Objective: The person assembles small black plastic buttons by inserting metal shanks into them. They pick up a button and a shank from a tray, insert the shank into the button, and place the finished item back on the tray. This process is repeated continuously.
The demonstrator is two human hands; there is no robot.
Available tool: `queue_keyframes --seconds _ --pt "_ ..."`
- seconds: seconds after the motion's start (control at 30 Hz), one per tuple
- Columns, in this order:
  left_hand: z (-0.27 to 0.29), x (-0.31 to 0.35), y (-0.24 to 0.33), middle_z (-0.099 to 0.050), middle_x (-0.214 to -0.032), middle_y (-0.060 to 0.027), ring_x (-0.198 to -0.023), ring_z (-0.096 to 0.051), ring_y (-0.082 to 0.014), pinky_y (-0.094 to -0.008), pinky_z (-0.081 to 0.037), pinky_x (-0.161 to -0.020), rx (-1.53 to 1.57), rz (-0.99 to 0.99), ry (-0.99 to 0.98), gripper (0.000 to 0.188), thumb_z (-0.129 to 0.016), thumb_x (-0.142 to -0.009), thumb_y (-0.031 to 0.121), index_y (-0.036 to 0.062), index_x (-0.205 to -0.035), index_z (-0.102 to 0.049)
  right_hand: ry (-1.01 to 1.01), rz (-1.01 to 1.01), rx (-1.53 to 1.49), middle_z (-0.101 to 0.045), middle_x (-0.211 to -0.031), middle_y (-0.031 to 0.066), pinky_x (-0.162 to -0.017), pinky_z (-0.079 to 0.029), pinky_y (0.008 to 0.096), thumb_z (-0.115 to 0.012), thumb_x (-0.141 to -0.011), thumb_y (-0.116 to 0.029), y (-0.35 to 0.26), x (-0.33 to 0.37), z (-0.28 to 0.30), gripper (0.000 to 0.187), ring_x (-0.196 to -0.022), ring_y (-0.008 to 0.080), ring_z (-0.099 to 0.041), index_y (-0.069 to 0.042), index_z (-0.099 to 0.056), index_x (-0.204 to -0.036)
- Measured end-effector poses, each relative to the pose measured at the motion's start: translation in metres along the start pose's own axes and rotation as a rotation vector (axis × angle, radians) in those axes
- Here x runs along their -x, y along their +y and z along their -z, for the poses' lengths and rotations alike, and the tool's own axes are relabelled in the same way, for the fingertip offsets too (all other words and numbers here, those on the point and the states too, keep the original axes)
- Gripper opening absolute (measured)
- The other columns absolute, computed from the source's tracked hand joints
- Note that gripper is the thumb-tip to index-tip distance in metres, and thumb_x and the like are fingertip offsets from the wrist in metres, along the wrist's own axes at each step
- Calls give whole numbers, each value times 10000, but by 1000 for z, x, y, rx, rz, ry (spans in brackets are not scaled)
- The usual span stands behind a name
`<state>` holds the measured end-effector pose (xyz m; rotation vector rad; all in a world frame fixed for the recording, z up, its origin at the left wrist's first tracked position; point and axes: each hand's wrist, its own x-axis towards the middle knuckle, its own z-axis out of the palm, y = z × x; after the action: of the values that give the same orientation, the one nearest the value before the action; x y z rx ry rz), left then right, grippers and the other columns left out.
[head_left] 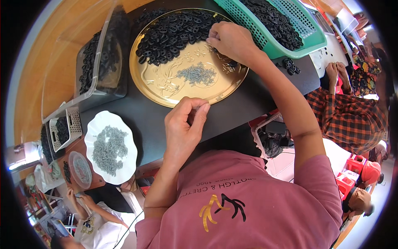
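Observation:
A round gold tray (151,89) lies on the dark table in front of me. Many small black oval pieces with holes (176,37) cover its far side, and a small heap of grey screws (197,74) sits nearer its middle. My left hand (184,124) is at the tray's near rim, thumb and forefinger pinched together; whatever is between them is too small or hidden to name. Over the tray's far right part, my right hand (232,41) has its fingers curled together beside the black pieces. Its fingertips' contents are hidden.
A green basket (309,45) of black pieces stands at the far right, with several loose pieces (290,66) beside it. Left are a clear bin (101,89) with black pieces and a white scalloped dish (128,172) of grey screws. Other people sit at both sides.

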<state>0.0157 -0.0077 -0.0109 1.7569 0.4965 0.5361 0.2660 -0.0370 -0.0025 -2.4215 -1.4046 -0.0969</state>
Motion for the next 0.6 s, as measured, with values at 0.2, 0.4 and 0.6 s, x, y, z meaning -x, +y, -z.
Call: queue_keyframes --seconds 0.2,0.4,0.6 --pt "0 0 0 -614 -720 -22 -627 -539 -62 -218 -425 -580 -11 -43 15 85 -652 -891 69 -16 -903 -645 -63 -25 13 -690 -755 83 -665 -513 376 -669 -801 -293 -3 -6 5 246 -713 267 -667 -59 -693 -875" --pt "2 0 0 -618 -718 -70 -570 -559 -109 -254 -431 -523 -16 -58 22 84 -646 -884 68 -16 -888 -636 -70 -49 -41 -694 -769 109 -693 -516 373 -714 -779 -293 2 -15 7 271 -731 280 -672 -42 -698 -879" --pt "5 -1 3 -607 -711 -79 -555 -556 -122 -264 -426 -510 -5 -56 14 86 -651 -877 64 -18 -888 -629 -152 10 0 -694 -800 124 -709 -518 380 -698 -796 -249 -1 -22 11 253 -745 292 -671 -12 -692 -885"
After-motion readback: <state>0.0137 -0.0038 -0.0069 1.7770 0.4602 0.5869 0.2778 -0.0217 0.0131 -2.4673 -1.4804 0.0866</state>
